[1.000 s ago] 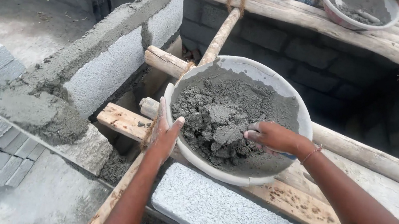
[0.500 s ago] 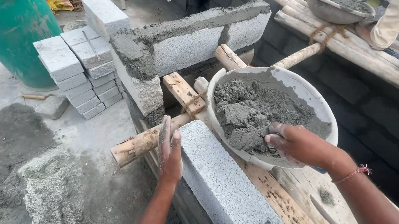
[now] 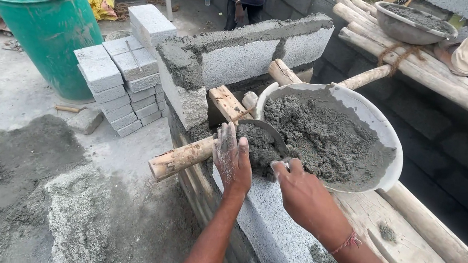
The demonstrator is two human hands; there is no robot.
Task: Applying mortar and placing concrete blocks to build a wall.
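R hand [image 3: 306, 198] grip closed on a trowel [image 3: 266, 139] handle, blade loaded w/ wet mortar [image 3: 329, 141] at the rim of a tilted white pan [image 3: 386, 139]. L hand [image 3: 233, 161] spread flat, fingers open, beside the blade over a grey block [image 3: 278, 231]. Pan rests on wood poles [image 3: 182, 158] and planks. Behind: block wall w/ mortar on top [image 3: 250, 52], stacked blocks [image 3: 124, 75], green barrel [image 3: 48, 29]. Concrete floor, mortar pile lower left. Others' legs at the far side.

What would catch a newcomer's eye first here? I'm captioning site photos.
The big white pan heaped with grey mortar at centre, with the left hand and right hand at its near rim. Then the green barrel at upper left, beside stacked grey blocks.
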